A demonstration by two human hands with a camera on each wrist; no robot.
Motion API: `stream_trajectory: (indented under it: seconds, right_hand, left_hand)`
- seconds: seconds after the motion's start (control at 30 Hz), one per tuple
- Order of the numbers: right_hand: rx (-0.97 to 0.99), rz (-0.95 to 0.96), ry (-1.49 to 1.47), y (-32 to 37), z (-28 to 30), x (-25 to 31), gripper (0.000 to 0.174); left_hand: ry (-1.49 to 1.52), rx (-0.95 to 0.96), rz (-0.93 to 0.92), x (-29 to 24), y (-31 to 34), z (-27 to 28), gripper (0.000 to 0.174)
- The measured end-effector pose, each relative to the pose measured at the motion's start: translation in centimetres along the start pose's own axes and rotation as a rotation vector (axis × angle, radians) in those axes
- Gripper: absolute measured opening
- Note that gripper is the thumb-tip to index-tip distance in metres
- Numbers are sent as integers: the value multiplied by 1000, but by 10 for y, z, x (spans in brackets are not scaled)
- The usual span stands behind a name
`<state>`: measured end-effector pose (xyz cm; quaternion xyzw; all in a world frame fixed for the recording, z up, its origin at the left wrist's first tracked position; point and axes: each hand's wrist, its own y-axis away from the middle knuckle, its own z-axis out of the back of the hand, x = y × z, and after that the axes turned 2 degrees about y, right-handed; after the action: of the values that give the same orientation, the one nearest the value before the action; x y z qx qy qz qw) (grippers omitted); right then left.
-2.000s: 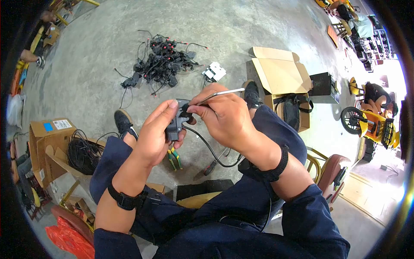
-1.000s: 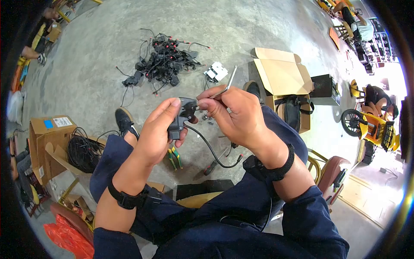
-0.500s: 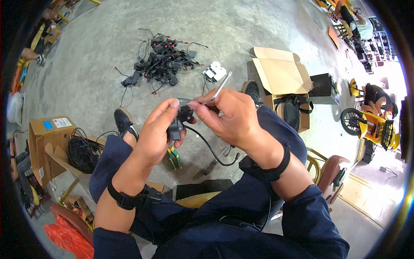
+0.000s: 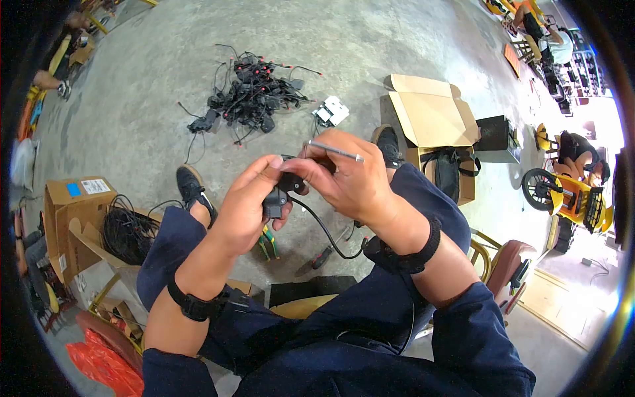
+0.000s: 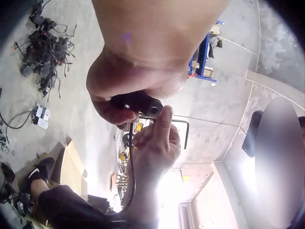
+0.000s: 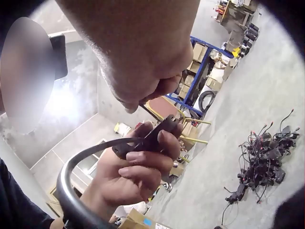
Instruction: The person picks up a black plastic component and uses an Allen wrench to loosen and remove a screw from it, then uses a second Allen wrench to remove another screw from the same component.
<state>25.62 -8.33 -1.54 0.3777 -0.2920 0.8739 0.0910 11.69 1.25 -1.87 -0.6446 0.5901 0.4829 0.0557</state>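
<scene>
The left hand (image 4: 246,205) grips a black plastic part (image 4: 273,202) with a black cable (image 4: 322,227) hanging from it in a curve. Close against that part, the right hand (image 4: 350,175) pinches a thin metal L-shaped tool (image 4: 336,151), whose long arm points right. Its short end is hidden by the fingers in the head view. In the left wrist view the tool (image 5: 187,135) shows its bend beside the right hand (image 5: 155,145). The right wrist view shows the left fingers curled round the black part (image 6: 159,135).
On the floor lie a pile of black cabled parts (image 4: 254,96), a white object (image 4: 331,111), green-yellow pliers (image 4: 268,243) and a screwdriver (image 4: 322,257). Cardboard boxes stand at the left (image 4: 78,221) and right (image 4: 430,119). A person sits by a yellow bike (image 4: 575,197) at far right.
The metal tool has swung from pointing up and right to pointing right and slightly down. The right fingers have shifted over the black part, which the left hand still grips.
</scene>
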Motion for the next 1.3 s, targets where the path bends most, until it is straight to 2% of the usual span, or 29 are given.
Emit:
stream_trajectory:
  seconds: [0.2, 0.43, 0.5, 0.6, 0.7, 0.8, 0.83, 0.9, 1.0, 1.1, 1.23, 1.3]
  right_hand:
    - [137, 11, -93, -4, 13, 1, 6]
    - [121, 0, -148, -1, 11, -1, 12]
    - [111, -118, -141, 2, 7, -1, 16]
    - [63, -101, -108, 1, 7, 1, 19]
    - [110, -114, -35, -1, 11, 3, 16]
    - [111, -127, -88, 1, 7, 0, 15]
    - [112, -126, -90, 1, 6, -2, 15]
    - [69, 41, -143, -1, 5, -4, 8]
    - [167, -4, -192, -1, 7, -5, 4]
    - [123, -7, -158, -3, 6, -2, 6]
    - [158, -40, -144, -1, 10, -2, 6]
    - [104, 16, -38, -3, 11, -2, 5]
  left_hand:
    - [18, -6, 7, -5, 0, 2, 34]
    - [44, -7, -6, -7, 2, 3, 31]
    - [31, -5, -11, -7, 1, 2, 30]
    - [30, -6, -11, -4, 1, 1, 30]
    - [45, -8, -8, -4, 1, 2, 30]
    - [36, -3, -14, -6, 0, 2, 31]
    - [22, 0, -17, -7, -1, 2, 31]
    - [27, -20, -18, -6, 0, 2, 32]
    - [29, -38, -16, -7, 0, 3, 32]
    - [23, -28, -16, -7, -1, 3, 32]
    - [24, -3, -16, -9, 0, 2, 32]
    - [15, -21, -27, -9, 0, 2, 32]
